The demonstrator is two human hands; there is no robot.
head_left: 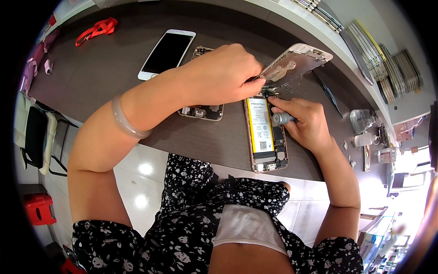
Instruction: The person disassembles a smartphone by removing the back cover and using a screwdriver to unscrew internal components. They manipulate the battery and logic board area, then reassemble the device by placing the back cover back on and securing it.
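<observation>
An opened phone (pixel 279 132) lies on the dark table in front of me, its yellow-edged battery (pixel 260 125) exposed. Its screen panel (pixel 292 68) is raised at a slant above the far end, back side toward me. My left hand (pixel 230 75) reaches across and pinches the panel's lower left edge. By the far end of the open phone, my right hand (pixel 308 118) is closed round a grey cylindrical screwdriver handle (pixel 283 118), with a fingertip at the top of the phone. The driver's tip is hidden. Behind my left forearm lies a second opened phone frame (pixel 200 112), partly covered.
A white phone (pixel 167 54) with a dark screen lies beyond my left arm. Tweezers (pixel 329 93), a glass jar (pixel 362 120) and a small white bottle (pixel 365 139) are at the right. A red strap (pixel 97 30) sits far left. Stacked phone panels (pixel 365 50) line the shelf.
</observation>
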